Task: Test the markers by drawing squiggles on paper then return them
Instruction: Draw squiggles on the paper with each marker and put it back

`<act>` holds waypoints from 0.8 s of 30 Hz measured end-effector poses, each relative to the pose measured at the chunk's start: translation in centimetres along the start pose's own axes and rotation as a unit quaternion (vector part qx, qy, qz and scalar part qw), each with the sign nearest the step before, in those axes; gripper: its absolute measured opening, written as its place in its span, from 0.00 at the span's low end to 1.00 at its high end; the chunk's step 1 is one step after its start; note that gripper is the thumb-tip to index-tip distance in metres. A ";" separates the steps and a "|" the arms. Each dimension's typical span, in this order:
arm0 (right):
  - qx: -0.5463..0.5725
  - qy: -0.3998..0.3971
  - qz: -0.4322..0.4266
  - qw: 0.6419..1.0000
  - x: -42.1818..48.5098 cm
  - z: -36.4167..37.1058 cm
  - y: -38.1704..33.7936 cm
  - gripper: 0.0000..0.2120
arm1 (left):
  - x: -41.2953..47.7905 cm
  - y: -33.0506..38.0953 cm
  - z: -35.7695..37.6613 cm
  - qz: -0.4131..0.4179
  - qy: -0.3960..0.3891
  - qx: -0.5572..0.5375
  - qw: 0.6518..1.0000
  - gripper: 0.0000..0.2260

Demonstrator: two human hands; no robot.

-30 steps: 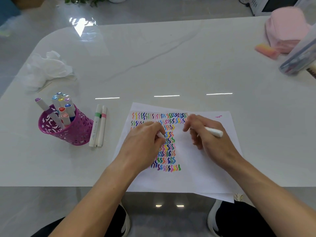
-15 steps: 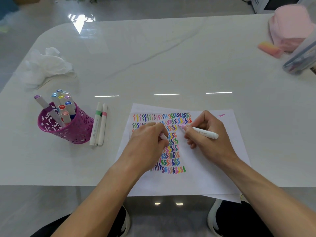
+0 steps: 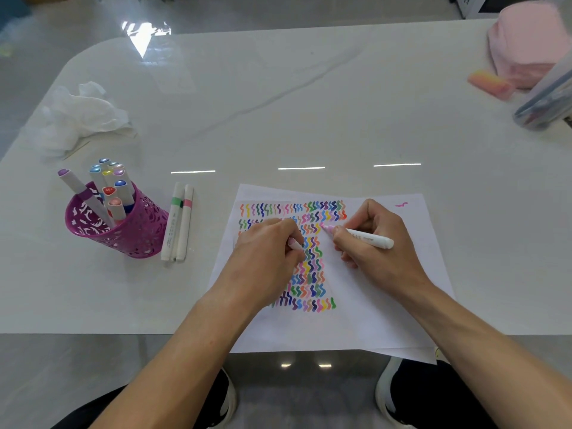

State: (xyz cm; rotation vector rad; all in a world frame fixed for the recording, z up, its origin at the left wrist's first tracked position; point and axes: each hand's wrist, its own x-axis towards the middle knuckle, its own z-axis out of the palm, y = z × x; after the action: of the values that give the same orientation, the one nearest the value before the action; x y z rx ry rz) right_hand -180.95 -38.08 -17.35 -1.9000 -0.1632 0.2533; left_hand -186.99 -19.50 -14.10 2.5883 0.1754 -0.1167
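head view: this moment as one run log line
phase: testing | right hand: grips marker, tip at paper | left hand: holds cap, on paper | two markers beside purple cup

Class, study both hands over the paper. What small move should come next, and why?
Probably draw a short squiggle: the right hand holds the marker with its pink tip at the third row's end on the paper, while the left hand pinches the cap.

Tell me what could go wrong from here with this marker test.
1. The left hand, pinching the marker cap, rests on the squiggles; fresh ink may smear.
2. The paper overhangs the table edge and may shift if that hand lifts.
3. The right hand holds the pink marker tip close to existing marks; a new squiggle could overlap them.
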 end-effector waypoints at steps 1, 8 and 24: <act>-0.005 0.003 0.001 1.000 0.0 0.0 0.0 0.13 | 0.0 0.0 0.0 0.000 0.000 0.001 1.000 0.02; -0.010 0.011 0.007 1.000 -0.2 0.1 -0.4 0.13 | -0.1 0.1 0.0 -0.001 0.004 -0.001 1.000 0.03; 0.176 0.041 -0.009 0.983 0.4 -1.1 -1.2 0.05 | -0.1 0.3 -0.6 -0.017 0.041 -0.013 0.999 0.04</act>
State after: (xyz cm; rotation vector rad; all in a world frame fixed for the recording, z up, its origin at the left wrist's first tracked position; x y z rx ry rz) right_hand -180.25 -38.59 -15.87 -1.5530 -0.0730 0.1779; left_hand -186.98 -19.41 -13.39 2.5660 0.2487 -0.0198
